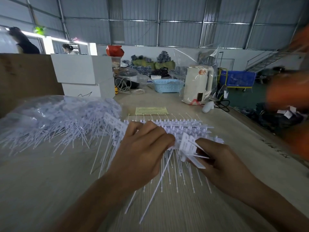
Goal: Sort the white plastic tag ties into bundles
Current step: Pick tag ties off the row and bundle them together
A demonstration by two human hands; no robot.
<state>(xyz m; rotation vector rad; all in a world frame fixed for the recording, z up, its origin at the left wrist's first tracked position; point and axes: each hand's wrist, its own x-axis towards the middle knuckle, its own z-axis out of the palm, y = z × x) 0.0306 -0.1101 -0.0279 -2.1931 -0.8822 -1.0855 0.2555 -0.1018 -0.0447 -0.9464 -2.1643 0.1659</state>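
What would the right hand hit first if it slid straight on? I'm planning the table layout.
Likely the left hand: the right hand points left across the ties it pinches, though depth is unclear.

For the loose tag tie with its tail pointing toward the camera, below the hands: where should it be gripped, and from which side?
Probably by the thin tail of the loose tag tie, pinched from above near its free lower end. That stretch lies clear on the table, while its flat head end sits tangled under the left hand and right hand among the other ties.
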